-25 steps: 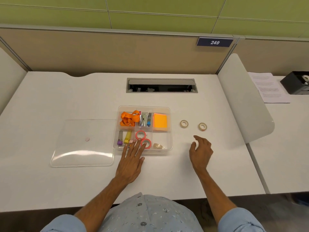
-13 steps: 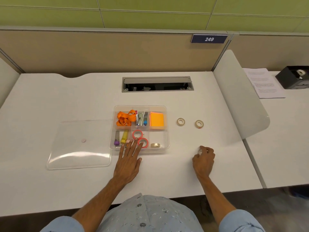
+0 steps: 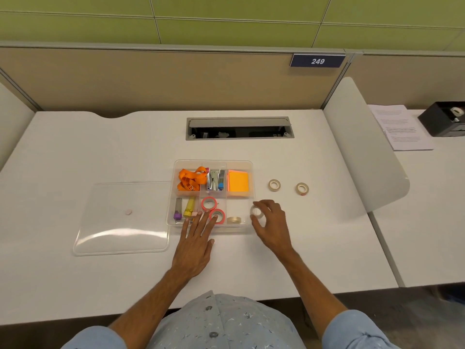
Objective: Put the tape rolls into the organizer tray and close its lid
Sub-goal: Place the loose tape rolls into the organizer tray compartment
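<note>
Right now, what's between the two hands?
In the head view, the near right corner of the organizer tray, with a beige tape roll lying inside it, sits between the left hand and the right hand.

White desk (image 3: 100, 147) carries organizer tray (image 3: 252, 177), lid (image 3: 120, 222) (transparent), two tape rolls (image 3: 274, 184).

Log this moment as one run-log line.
right hand: holds pale tape roll at organizer tray right edge | left hand: flat at tray front | loose rolls on desk: two | lid: off
</note>
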### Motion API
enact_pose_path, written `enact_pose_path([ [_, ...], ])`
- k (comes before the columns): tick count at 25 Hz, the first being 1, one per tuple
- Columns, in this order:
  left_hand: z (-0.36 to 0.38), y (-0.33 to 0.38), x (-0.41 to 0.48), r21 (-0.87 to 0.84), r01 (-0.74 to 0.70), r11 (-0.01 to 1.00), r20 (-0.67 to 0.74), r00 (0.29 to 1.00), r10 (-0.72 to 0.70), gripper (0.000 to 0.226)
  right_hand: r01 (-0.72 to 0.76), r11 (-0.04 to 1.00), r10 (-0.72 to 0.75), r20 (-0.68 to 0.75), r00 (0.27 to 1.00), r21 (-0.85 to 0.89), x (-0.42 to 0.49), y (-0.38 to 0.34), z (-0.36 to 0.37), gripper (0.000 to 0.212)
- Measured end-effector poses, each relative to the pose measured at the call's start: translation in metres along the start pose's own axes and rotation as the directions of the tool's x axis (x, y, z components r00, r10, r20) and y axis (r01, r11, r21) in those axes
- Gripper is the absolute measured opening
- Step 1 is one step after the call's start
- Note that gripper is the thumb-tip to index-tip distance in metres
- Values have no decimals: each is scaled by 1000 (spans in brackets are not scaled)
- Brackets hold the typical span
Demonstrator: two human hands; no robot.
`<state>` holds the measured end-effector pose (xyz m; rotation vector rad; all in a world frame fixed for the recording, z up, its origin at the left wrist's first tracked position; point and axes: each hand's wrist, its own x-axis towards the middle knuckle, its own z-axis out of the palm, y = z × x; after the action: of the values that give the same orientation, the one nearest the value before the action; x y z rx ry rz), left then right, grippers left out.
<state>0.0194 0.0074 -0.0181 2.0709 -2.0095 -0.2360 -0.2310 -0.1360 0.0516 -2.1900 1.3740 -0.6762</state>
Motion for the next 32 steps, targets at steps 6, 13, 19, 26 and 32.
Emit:
enact_pose_path([
  [6, -1, 1, 1, 0, 11, 1000, -2, 1000, -11, 68, 120, 979, -104, 102, 989, -167, 2, -4, 10, 43],
  [13, 1, 0, 1, -18, 21, 1000, 22, 1000, -20, 66, -8, 999, 7, -34, 999, -42, 9, 4, 1, 39],
  [19, 2, 1, 1, 0, 18, 1000, 6, 1000, -18, 65, -195, 980, 187, -126, 974, -50, 27, 28, -8, 36],
  [26, 1, 1, 0, 12, 12, 1000, -12, 1000, -12, 65, -264, 923, 289, 52, 956, -280, 54, 62, -1, 60],
  [32, -1, 1, 0, 0, 10, 1000, -8, 1000, -10, 68, -230, 909, 275, 85, 958, -349, 60, 67, 10, 56],
])
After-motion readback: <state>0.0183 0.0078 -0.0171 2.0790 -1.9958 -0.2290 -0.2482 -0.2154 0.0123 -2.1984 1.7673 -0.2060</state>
